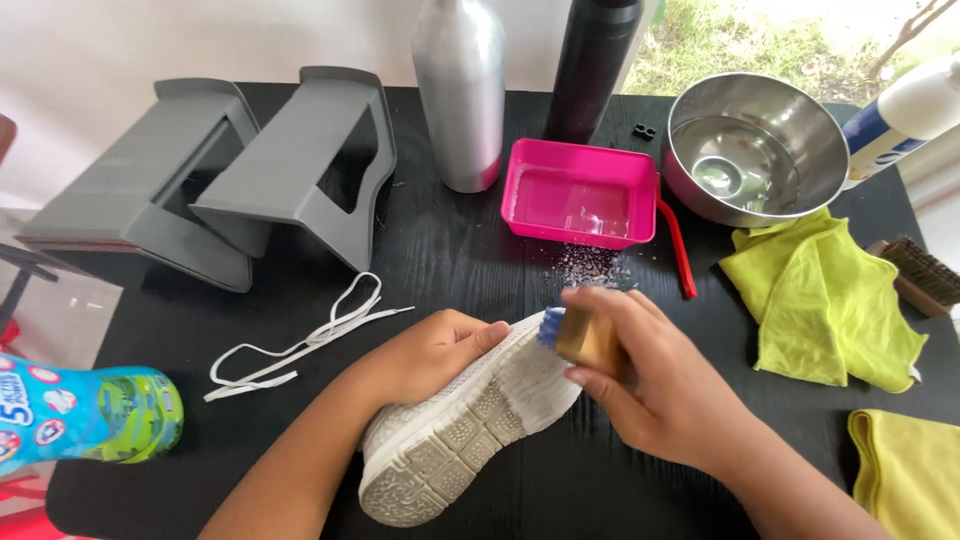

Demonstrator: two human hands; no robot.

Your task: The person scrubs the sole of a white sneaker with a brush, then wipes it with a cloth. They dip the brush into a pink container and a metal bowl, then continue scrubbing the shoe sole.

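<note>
Gripping white shoe (pixel 470 425) in left hand (pixel 435 355) fingers; right hand (pixel 650 385) fingers clamp brush (pixel 580 338) on toe

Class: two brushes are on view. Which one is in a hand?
The blue-bristled brush, gripped by the right hand against the shoe; the brown brush lies untouched.

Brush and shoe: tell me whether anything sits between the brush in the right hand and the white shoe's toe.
Nothing visible does. The right hand holds the wooden brush with its blue bristles right against the toe of the white shoe, which the left hand grips on its side. The white laces lie apart, to the left.
</note>
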